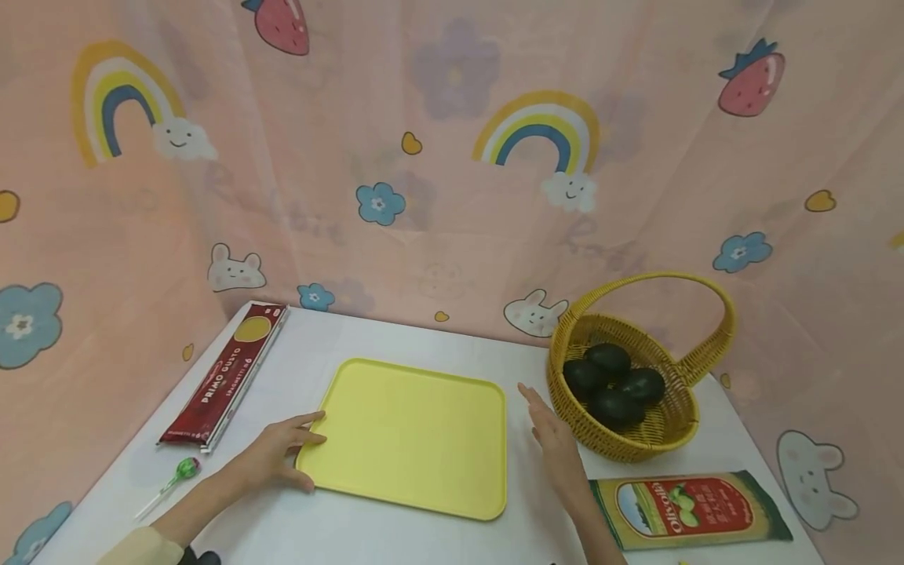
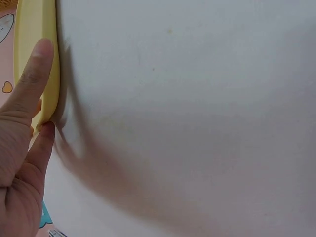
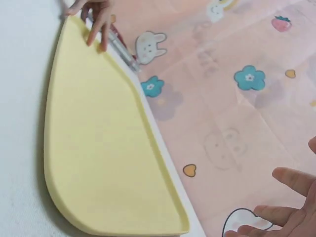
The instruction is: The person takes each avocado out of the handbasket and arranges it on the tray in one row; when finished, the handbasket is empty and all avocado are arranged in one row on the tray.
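A yellow rectangular tray lies flat on the white table, with nothing on it. At its near left corner is my left hand; two fingers reach over the left rim and the thumb presses the corner, pinching the edge. The left wrist view shows the thumb along the tray's side wall. My right hand hovers just off the tray's right side with straight, spread fingers and nothing in them. In the right wrist view its fingers stand apart from the tray.
A yellow wicker basket holding several dark green avocados stands at the right. In front of it lies an Olivoila packet. A red spaghetti pack and a green lollipop lie at the left. A patterned pink curtain hangs behind.
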The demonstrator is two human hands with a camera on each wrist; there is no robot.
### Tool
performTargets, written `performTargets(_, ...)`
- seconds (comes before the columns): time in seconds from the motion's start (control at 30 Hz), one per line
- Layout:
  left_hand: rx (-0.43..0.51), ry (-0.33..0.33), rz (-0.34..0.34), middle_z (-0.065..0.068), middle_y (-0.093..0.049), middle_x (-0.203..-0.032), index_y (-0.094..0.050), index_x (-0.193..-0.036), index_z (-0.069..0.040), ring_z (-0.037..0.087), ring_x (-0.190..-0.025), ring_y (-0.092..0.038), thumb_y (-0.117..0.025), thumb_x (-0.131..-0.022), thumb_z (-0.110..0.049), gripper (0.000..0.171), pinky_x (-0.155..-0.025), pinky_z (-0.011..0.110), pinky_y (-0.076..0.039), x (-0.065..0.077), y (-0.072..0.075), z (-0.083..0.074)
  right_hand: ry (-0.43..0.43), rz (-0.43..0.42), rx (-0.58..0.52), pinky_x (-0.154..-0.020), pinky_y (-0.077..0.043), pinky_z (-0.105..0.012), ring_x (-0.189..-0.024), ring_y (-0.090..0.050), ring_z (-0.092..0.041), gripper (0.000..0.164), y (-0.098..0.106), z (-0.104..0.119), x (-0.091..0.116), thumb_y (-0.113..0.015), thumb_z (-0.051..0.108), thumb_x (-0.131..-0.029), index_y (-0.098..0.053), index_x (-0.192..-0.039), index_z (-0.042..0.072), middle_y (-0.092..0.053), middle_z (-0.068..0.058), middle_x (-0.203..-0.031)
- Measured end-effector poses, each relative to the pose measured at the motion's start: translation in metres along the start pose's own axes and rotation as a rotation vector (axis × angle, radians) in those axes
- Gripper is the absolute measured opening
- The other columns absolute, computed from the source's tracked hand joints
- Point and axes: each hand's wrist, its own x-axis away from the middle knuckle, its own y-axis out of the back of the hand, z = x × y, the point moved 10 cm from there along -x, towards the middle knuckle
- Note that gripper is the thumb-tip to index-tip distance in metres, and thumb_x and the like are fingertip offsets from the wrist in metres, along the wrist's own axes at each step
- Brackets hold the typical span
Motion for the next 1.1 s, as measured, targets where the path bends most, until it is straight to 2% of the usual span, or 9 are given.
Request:
performTargets(0.13,0.006,-0.019,-0.017,0.032,-0.046,-0.135,-0.066,-0.110,0.010,0.051,-0.119,-0.048,-0.087,-0.059,-0.029,0.067,-0.088,0.036,-0.053,0.000,0.000,0.000,-0.151,0.043,-0.280,-0.112,-0.030,-0.050,-0.140,-0.027,-0.030,0.056,0.009,-0.008,0.001,-0.032,0.045,-0.103,-0.034,-0.149,0.012,-0.028,-0.008,-0.155)
performTargets(0.23,-0.009,-0.027,-0.021,0.033,-0.045,-0.136,-0.065,-0.110,0.011,0.050,-0.118,-0.048,-0.087,-0.059,-0.030,0.069,-0.087,0.034,-0.053,0.000,0.000,0.000,-0.194,0.023,-0.364,-0.108,-0.038,-0.040,-0.133,-0.039,-0.019,0.057,0.023,-0.012,0.004,-0.031,0.046,-0.103,-0.033,-0.149,0.012,-0.040,0.000,-0.147)
performTargets(0.37,-0.021,-0.016,-0.014,0.033,-0.044,-0.137,-0.064,-0.111,0.013,0.050,-0.120,-0.046,-0.087,-0.058,-0.031,0.072,-0.088,0.034,-0.053,0.000,-0.002,0.001,-0.154,0.014,-0.400,-0.097,-0.048,-0.026,-0.119,-0.052,-0.003,0.052,0.046,-0.013,0.008,-0.031,0.045,-0.103,-0.037,-0.146,0.015,-0.055,0.018,-0.129)
performTargets(0.47,-0.036,0.001,-0.010,0.032,-0.044,-0.138,-0.063,-0.112,0.013,0.049,-0.120,-0.046,-0.087,-0.057,-0.031,0.075,-0.089,0.035,-0.052,-0.001,-0.003,0.001,-0.083,0.026,-0.443,-0.093,-0.050,-0.024,-0.113,-0.056,0.001,0.043,0.066,-0.013,0.010,-0.031,0.041,-0.104,-0.045,-0.141,0.023,-0.058,0.023,-0.123)
performTargets(0.67,-0.068,0.037,-0.006,0.030,-0.044,-0.139,-0.061,-0.115,0.014,0.047,-0.121,-0.048,-0.087,-0.056,-0.033,0.079,-0.091,0.038,-0.051,-0.001,-0.001,0.001,0.001,0.061,-0.541,-0.098,-0.048,-0.027,-0.113,-0.055,-0.004,0.041,0.107,-0.037,0.002,-0.030,0.036,-0.105,-0.040,-0.144,0.028,-0.055,0.019,-0.128)
performTargets(0.8,-0.075,0.048,-0.005,0.029,-0.044,-0.139,-0.061,-0.115,0.013,0.046,-0.120,-0.049,-0.087,-0.056,-0.034,0.080,-0.091,0.039,-0.050,-0.001,-0.001,0.001,-0.089,-0.008,-0.551,-0.098,-0.047,-0.025,-0.108,-0.057,-0.004,0.043,0.132,-0.057,-0.001,-0.036,0.040,-0.103,-0.036,-0.145,0.030,-0.055,0.019,-0.121)
performTargets(0.93,-0.087,0.058,-0.005,0.029,-0.045,-0.139,-0.062,-0.115,0.013,0.045,-0.120,-0.050,-0.087,-0.056,-0.035,0.080,-0.092,0.040,-0.050,0.000,-0.002,0.004,-0.224,-0.114,-0.612,-0.094,-0.050,-0.021,-0.095,-0.062,-0.003,0.026,0.149,-0.064,0.003,-0.041,0.039,-0.101,-0.050,-0.126,0.035,-0.056,0.018,-0.109)
performTargets(1.03,-0.086,0.061,-0.009,0.028,-0.045,-0.139,-0.062,-0.115,0.013,0.045,-0.119,-0.050,-0.087,-0.055,-0.034,0.080,-0.091,0.040,-0.050,0.001,-0.002,0.005,-0.298,-0.156,-0.616,-0.091,-0.050,-0.019,-0.088,-0.063,-0.002,0.019,0.157,-0.067,0.005,-0.038,0.039,-0.102,-0.052,-0.115,0.039,-0.048,0.001,-0.135)
performTargets(1.1,-0.081,0.061,-0.012,0.028,-0.045,-0.139,-0.062,-0.115,0.013,0.045,-0.119,-0.050,-0.087,-0.055,-0.034,0.080,-0.091,0.040,-0.050,0.001,-0.002,0.005,-0.347,-0.158,-0.570,-0.092,-0.049,-0.017,-0.085,-0.061,0.001,0.027,0.159,-0.069,0.005,-0.034,0.040,-0.102,-0.045,-0.127,0.040,-0.022,-0.009,-0.155)
